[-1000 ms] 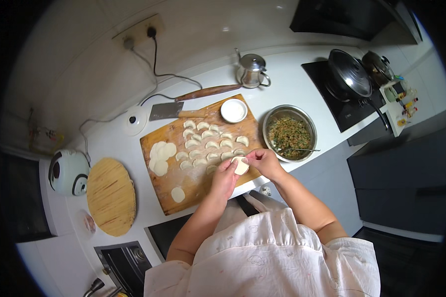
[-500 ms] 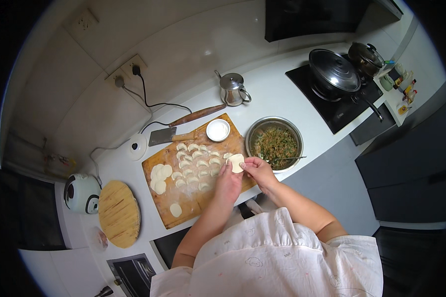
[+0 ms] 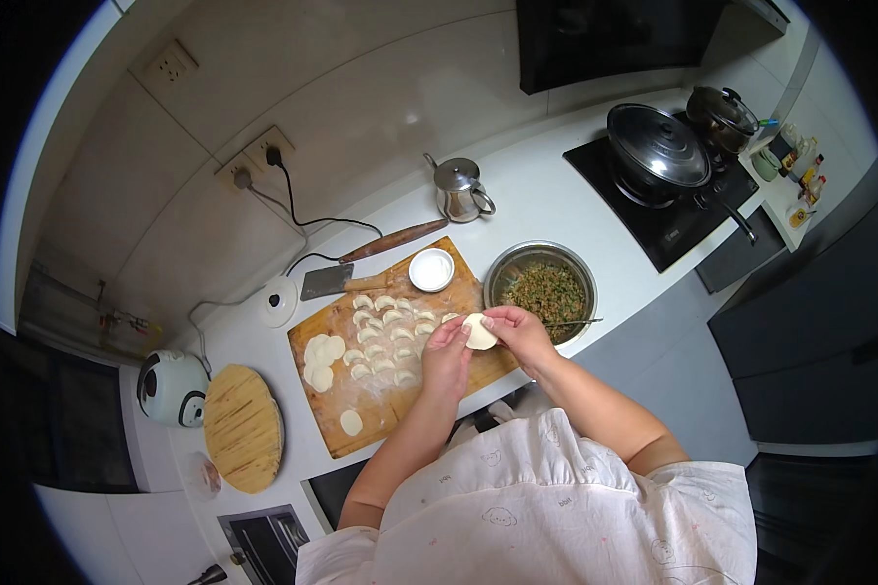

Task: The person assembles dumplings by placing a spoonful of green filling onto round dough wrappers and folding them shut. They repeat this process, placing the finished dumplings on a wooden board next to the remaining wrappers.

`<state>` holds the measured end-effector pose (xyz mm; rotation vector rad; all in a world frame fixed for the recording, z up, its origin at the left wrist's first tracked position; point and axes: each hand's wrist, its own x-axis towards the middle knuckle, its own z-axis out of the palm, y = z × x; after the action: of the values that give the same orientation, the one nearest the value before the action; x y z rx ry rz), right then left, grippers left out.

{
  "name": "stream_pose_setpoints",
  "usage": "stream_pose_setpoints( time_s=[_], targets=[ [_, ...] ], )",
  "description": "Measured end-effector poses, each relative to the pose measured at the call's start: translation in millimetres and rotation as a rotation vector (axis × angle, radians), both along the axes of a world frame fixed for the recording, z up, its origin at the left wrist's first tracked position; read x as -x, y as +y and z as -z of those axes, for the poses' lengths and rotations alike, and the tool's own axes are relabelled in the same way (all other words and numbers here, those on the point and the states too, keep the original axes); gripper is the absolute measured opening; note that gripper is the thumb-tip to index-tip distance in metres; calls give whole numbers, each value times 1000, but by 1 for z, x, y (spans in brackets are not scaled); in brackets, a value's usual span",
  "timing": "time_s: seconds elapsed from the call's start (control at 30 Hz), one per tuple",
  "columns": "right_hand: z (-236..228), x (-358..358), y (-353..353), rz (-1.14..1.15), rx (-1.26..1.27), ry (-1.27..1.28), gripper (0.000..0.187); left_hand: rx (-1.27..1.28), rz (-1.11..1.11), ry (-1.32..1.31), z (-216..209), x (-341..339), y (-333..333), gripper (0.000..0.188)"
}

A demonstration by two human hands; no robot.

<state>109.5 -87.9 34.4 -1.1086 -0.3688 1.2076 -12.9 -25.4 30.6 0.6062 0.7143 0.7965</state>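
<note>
Starting at the left end of the desk (image 3: 541, 200), your cooker (image 3: 171, 387) and round board (image 3: 244, 429) are parked off to the side, probably to leave you elbow room. Then there's the chopping board (image 3: 379, 402), right up at the desk's front edge, which I'd guess saves you leaning. Overlapping wrappers (image 3: 322, 363) lie by its left edge, plus a lone wrapper (image 3: 351, 422) near the front left corner. The cleaver (image 3: 325, 282) lies across its back edge, likely just out of the way. Dumplings (image 3: 403, 333) fill the middle in loose rows on floury wood, presumably so they don't stick.

Your left hand (image 3: 445, 361) has a narrow grip on one side of the dough (image 3: 480, 333) and your right hand (image 3: 520, 334) pinches the other, so it's up over the board's front right corner, steadied from both sides I reckon. Can't tell if anything's inside it. The steel bowl (image 3: 537, 252) of filling (image 3: 546, 292) sits just past the board's right edge, handy for your right hand.
</note>
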Motion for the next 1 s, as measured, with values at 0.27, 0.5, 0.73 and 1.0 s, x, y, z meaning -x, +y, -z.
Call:
stream_pose_setpoints(
  time_s=[0.27, 0.5, 0.73, 1.0],
  targets=[
    [-1, 2, 0, -35, 31, -297, 10, -148, 140, 219, -2, 10, 2, 19],
    [-11, 5, -1, -58, 24, -347, 16, -263, 203, 265, 4, 16, 5, 17],
    [-5, 3, 1, -70, 63, -430, 22, -262, 330, 326, 7, 18, 8, 14],
    [-5, 1, -4, -116, 125, -288, 22, -195, 263, 256, 12, 23, 11, 15]
  ],
)
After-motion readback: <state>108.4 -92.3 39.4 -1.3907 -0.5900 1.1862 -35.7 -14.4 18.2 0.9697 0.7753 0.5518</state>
